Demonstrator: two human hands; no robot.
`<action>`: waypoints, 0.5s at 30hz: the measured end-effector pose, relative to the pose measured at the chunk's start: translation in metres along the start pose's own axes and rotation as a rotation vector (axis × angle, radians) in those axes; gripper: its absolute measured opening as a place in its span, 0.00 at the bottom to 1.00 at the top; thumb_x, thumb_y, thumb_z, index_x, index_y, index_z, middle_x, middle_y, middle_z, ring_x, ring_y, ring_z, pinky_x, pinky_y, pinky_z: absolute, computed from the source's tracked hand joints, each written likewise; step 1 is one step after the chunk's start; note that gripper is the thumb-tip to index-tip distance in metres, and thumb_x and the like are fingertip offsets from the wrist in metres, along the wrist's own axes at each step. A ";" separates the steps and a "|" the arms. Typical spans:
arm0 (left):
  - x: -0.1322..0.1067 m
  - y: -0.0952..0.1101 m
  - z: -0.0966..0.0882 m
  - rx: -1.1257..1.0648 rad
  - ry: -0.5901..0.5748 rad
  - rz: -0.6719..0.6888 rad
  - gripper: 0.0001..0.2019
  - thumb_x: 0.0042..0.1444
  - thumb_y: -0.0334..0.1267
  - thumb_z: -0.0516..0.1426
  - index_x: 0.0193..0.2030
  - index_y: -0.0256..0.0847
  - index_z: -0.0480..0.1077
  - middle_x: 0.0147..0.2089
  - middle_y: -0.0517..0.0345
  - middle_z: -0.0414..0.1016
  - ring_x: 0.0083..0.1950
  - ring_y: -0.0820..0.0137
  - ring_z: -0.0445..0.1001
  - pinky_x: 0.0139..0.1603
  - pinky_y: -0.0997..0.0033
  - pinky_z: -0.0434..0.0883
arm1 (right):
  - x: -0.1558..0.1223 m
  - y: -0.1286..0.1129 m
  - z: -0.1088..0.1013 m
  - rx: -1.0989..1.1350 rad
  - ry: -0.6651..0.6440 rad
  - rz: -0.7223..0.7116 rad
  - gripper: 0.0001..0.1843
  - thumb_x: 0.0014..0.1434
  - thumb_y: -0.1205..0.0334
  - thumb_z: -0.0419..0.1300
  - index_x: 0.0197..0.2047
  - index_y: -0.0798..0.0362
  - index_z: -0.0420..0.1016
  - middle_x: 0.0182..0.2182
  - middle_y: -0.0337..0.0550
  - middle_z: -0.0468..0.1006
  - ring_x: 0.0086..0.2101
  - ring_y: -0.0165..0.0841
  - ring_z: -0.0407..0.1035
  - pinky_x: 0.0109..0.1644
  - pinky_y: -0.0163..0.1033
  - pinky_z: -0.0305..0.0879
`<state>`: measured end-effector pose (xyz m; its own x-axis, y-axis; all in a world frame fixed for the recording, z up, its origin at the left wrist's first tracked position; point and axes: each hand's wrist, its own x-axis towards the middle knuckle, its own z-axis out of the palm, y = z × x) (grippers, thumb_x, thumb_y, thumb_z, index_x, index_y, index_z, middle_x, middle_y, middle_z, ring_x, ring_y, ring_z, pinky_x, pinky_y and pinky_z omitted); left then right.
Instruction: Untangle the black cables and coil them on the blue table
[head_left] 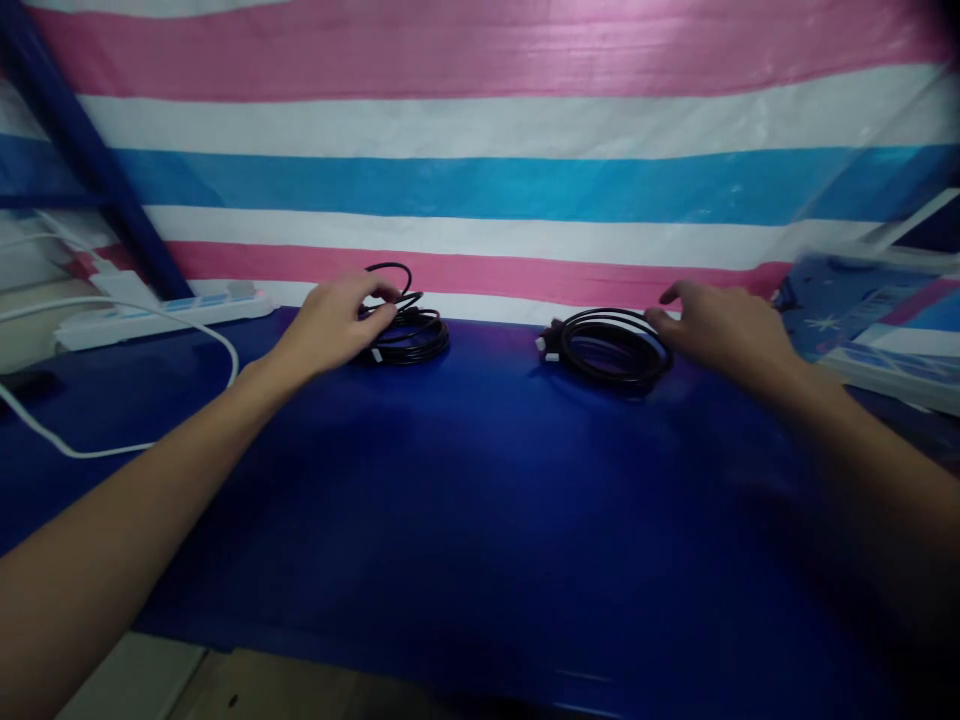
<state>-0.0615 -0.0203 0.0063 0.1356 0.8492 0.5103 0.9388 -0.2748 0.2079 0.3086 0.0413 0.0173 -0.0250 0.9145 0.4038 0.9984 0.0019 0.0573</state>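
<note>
Two coils of black cable lie on the blue tabletop [480, 480]. My left hand [341, 320] is at the left coil of cable [412, 340], its thumb and index finger apart and overlapping the coil's near-left side. A loose loop rises above that coil, and a small white tip shows at its lower left. At the outer right side of the right coil of cable [619, 375] is my right hand [724, 325], thumb and fingers apart, the thumb right by the coil's edge. Dark plugs with white tips [551, 345] stick out on that coil's left. Fingers behind each hand are partly hidden.
A white power strip [180, 318] with a white plug lies at the left, and a white cord [229, 350] loops over the table. Blue printed packaging [840, 300] stands at the right. A striped plastic sheet [480, 185] hangs behind, beside a blue frame post [97, 150].
</note>
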 end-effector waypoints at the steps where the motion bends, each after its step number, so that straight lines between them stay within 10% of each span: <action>1: -0.002 -0.012 0.001 -0.002 -0.029 -0.004 0.20 0.58 0.46 0.50 0.54 0.42 0.68 0.54 0.50 0.73 0.52 0.62 0.70 0.53 0.63 0.64 | -0.004 -0.009 -0.004 -0.002 0.038 -0.018 0.21 0.62 0.55 0.50 0.51 0.61 0.70 0.39 0.67 0.76 0.41 0.57 0.70 0.37 0.50 0.61; 8: -0.006 -0.038 0.023 -0.104 -0.227 -0.050 0.32 0.56 0.51 0.52 0.65 0.41 0.55 0.58 0.45 0.70 0.51 0.61 0.72 0.49 0.64 0.65 | -0.051 -0.104 -0.027 0.186 0.054 -0.378 0.16 0.61 0.56 0.48 0.37 0.52 0.75 0.29 0.51 0.77 0.30 0.42 0.70 0.31 0.42 0.55; 15: -0.004 -0.025 0.016 -0.036 -0.041 -0.072 0.16 0.58 0.44 0.48 0.42 0.40 0.73 0.39 0.50 0.76 0.38 0.65 0.71 0.40 0.66 0.65 | -0.082 -0.149 -0.023 0.265 -0.012 -0.585 0.17 0.62 0.56 0.46 0.38 0.53 0.75 0.23 0.44 0.76 0.24 0.34 0.67 0.30 0.38 0.50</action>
<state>-0.0803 -0.0093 -0.0140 0.0821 0.8850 0.4583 0.9346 -0.2281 0.2730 0.1609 -0.0434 -0.0035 -0.5703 0.7365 0.3637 0.7989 0.6004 0.0370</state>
